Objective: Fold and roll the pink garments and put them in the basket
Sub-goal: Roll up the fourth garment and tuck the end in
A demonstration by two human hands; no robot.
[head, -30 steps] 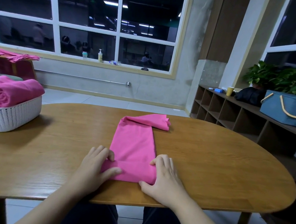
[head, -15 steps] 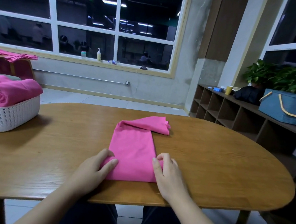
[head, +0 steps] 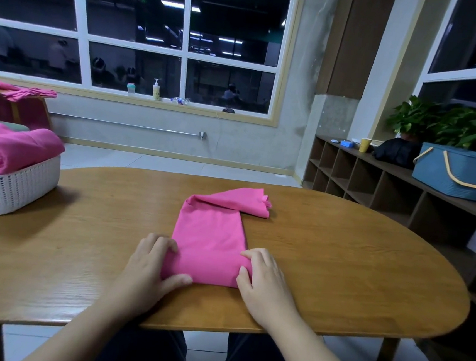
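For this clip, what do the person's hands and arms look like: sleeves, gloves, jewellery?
Both forearms are bare, with no sleeves in view. The left hand and right hand wear no gloves, and no rings, watch or bracelets show. Dark trousers show below the table edge.

No text, label, brand, number or sign can be read anywhere.

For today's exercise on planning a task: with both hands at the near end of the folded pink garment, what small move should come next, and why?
Probably turn the near end over once more, away from the body. The left hand and right hand grip the near end of the pink garment, most of which lies flat and unrolled on the table.
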